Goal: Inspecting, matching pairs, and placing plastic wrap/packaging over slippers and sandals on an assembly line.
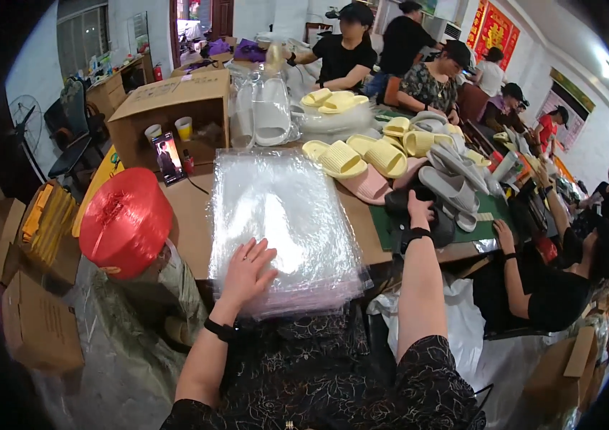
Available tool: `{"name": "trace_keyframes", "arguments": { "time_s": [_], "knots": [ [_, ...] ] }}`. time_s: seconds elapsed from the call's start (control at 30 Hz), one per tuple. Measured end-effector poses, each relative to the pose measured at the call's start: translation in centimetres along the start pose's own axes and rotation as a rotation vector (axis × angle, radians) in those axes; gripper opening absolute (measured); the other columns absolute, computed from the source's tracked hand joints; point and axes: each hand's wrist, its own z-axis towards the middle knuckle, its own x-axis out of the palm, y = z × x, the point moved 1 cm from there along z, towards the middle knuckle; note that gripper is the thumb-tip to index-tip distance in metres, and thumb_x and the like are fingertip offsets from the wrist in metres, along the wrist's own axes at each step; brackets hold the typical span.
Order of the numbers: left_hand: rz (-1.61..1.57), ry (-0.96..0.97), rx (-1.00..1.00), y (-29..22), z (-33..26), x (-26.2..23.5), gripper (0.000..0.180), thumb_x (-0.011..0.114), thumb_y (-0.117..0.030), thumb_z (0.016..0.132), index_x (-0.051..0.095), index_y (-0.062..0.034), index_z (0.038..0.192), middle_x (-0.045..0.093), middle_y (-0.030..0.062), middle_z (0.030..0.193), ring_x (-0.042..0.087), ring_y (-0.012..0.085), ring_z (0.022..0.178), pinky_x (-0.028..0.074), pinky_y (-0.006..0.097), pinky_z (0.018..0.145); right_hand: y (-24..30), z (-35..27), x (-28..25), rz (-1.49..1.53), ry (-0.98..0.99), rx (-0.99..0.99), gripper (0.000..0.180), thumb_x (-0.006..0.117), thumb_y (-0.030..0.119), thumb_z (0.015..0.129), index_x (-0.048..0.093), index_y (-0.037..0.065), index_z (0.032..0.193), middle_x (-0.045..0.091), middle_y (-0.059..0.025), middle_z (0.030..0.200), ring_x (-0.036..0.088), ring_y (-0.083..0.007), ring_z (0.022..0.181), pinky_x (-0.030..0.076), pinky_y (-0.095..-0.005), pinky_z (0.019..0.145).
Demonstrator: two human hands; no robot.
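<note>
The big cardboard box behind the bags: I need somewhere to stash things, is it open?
Open: the cardboard box lies on its side, two cups showing inside.

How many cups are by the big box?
2. A white cup and a yellow cup stand side by side at the open front of the cardboard box. More may be hidden inside.

Bag stack [283,215] on table [189,215]; twine spool [125,222] left, slippers [383,161] right.

Glossy, crinkled clear plastic bags [283,222] shine in a stack; matt rubbery slippers [365,159] pile beside them; plain brown cardboard box [168,107]; shiny red plastic twine [125,222].
</note>
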Motion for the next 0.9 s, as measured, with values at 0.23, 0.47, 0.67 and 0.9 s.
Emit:
{"name": "trace_keyframes", "arguments": {
  "time_s": [0.23,0.47,0.67,0.9],
  "knots": [
    [-0.003,-0.014,-0.013,0.3,-0.5,0.0,0.045,0.06,-0.038,0.089,0.061,-0.0144,0.128,0.048,0.01,0.145,0.037,0.0335,0.138,0.024,0.049,0.115,0.7,-6.3,0.1,0.183,-0.013,-0.103,0.099,0.049,0.064,0.089,0.012,-0.003,0.152,0.025,-0.037,0.148,0.027,-0.0501,0.137,0.023,-0.0536,0.113],
    [-0.002,-0.036,0.003,0.2,-0.3,-0.4,0.045,0.059,-0.04,0.09,0.06,-0.0157,0.128,0.049,0.0105,0.143,0.038,0.0338,0.137,0.026,0.049,0.115,3.4,-21.0,-3.3,0.433,0.08,-0.689,0.083,0.055,0.049,0.093,0.027,-0.01,0.145,0.039,-0.0386,0.135,0.041,-0.05,0.124,0.034,-0.0465,0.106],
    [-0.005,-0.017,-0.018,-0.1,-0.2,-0.2,0.048,0.06,-0.039,0.089,0.06,-0.0117,0.128,0.047,0.0115,0.145,0.036,0.034,0.138,0.026,0.048,0.115,4.4,-31.1,-1.4,0.299,0.305,-1.259,0.063,0.064,0.032,0.09,0.043,-0.008,0.133,0.055,-0.0316,0.104,0.05,-0.0464,0.101,0.04,-0.049,0.09],
    [-0.029,0.016,-0.07,1.1,-0.9,0.4,0.047,0.066,-0.025,0.074,0.064,-0.0067,0.116,0.054,0.0174,0.134,0.038,0.0391,0.133,0.027,0.05,0.114,1.0,-34.3,3.2,0.158,0.505,-1.442,0.053,0.073,0.023,0.082,0.053,0.007,0.128,0.052,-0.0221,0.103,0.05,-0.0415,0.101,0.042,-0.0476,0.09]
  ]
}}
